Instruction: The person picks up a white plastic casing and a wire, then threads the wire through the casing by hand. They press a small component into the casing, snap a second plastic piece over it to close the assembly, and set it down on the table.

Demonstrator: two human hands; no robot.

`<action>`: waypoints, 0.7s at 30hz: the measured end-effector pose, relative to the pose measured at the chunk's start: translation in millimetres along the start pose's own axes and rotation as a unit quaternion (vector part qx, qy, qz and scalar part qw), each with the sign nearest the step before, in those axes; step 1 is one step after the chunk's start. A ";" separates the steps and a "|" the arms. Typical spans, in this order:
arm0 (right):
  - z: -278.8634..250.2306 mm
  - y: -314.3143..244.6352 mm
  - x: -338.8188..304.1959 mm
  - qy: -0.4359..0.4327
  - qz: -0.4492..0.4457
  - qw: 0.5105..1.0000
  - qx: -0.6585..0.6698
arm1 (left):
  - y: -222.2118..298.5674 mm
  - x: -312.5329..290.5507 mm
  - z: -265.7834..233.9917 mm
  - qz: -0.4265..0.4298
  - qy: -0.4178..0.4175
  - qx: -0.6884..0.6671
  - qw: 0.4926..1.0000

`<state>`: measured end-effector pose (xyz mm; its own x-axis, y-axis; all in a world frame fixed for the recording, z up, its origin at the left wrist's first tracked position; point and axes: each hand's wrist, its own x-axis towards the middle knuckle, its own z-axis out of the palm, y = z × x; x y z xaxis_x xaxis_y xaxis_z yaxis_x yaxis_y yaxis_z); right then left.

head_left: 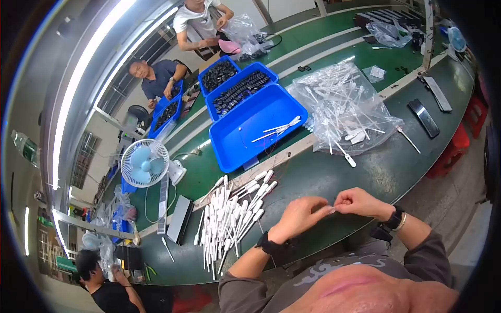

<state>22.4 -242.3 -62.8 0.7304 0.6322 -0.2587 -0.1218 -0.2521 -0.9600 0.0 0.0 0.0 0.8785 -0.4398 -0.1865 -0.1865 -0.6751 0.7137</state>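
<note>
Free room was found between the right hand (360,202) and the plastic bag (377,117); beside the left hand (300,219), passage was obstructed by piled white droppers (228,218).

The dark grey-brown shirt (389,265), toward five o'clock, bears a pale swirling print (317,273). Its left sleeve (242,293) is at six o'clock, its right sleeve (429,260) at four. A black left wristband (269,245) and black right wristband (395,219) show; a pale bracelet (402,221) adjoins the latter.

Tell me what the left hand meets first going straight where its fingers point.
Most likely the right hand: the left hand points across toward it, and the two nearly meet. Whether they already touch is unclear from this view.
</note>
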 end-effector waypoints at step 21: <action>-75.8 47.5 -200.1 0.394 -0.006 0.897 0.200 | 27.2 236.6 88.0 0.242 0.171 0.363 0.883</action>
<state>-78.6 -436.3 -48.5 0.9626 -0.1204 -0.2427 -0.2264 0.1343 -0.9647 164.0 -174.5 -84.1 0.6765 -0.6605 0.3257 -0.7010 -0.7131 0.0100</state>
